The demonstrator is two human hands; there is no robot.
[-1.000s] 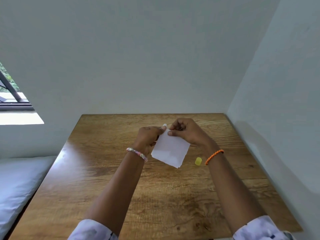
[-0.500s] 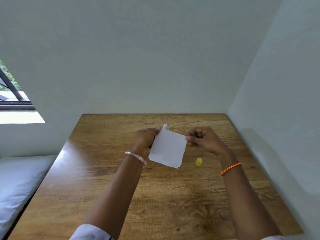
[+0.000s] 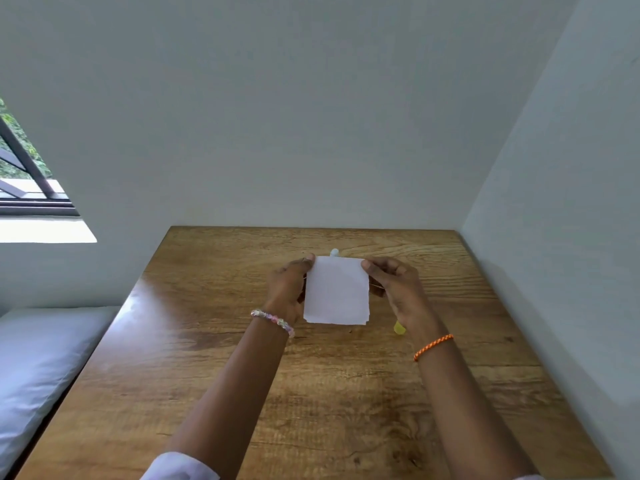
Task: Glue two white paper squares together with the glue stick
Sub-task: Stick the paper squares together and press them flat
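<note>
The paper [image 3: 336, 289] is held up above the desk [image 3: 221, 358], nearer its far edge than its near edge and about midway between the left and right edges. It is faced toward the camera, and a second sheet edge can be seen just offset along its bottom and right side. Its upper left corner is pinched by the left hand [image 3: 289, 287], whose thumb tip lies on the front of the sheet while the other fingers are curled behind it. Its upper right corner is pinched by the right hand [image 3: 394, 284], with the thumb on the front face and the remaining fingers bent behind and beside the right edge. The lower half of the paper is left free, touched by no finger.

The white tip of the glue stick [image 3: 334, 252] is seen poking up just behind the top edge of the paper; how it is held cannot be told. A yellow cap [image 3: 399, 328] lies on the desk, just below the right hand, partly hidden by the wrist.
</note>
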